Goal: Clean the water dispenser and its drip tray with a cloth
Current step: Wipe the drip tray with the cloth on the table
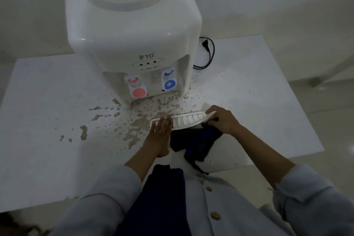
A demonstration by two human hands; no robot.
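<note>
A white tabletop water dispenser (132, 30) stands on a white table (47, 101), with a red tap (136, 86) and a blue tap (169, 80) on its front. In front of it, the white slotted drip tray (188, 119) is lifted off the table between both hands. My left hand (160, 132) rests flat against the tray's left part. My right hand (223, 119) grips the tray's right end together with a dark blue cloth (195, 142), which hangs down below the tray.
Brownish water splashes (134, 130) cover the table in front of the dispenser. A black power cord with plug (207, 51) lies to the dispenser's right. The table's front edge runs close to my body.
</note>
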